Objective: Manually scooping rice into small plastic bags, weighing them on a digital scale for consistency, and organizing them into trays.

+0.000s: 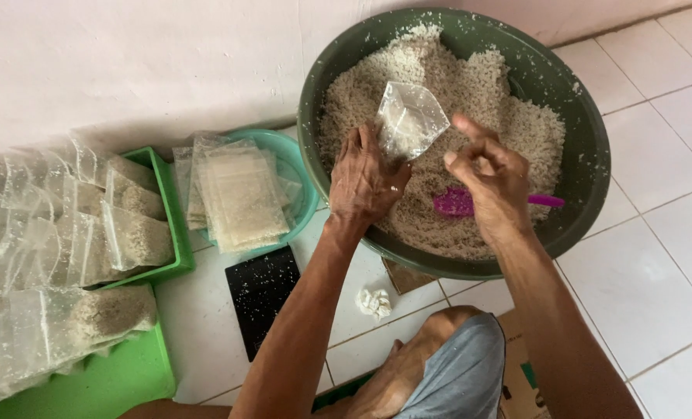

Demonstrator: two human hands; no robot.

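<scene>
A large dark green basin [586, 132] on the tiled floor holds a heap of white grated flakes [447, 85]. My left hand [365, 178] pinches a small clear plastic bag [410, 118] over the heap. My right hand [489, 178] hovers just right of the bag with fingers bent, holding nothing that I can see. A magenta plastic spoon [458, 203] lies on the flakes under my right hand.
A teal bowl [303, 167] with a stack of empty clear bags [237, 194] stands left of the basin. Green trays [171, 217] at the left hold several filled bags [132, 237]. A black flat slab [262, 293] and a crumpled white scrap [374, 302] lie on the floor.
</scene>
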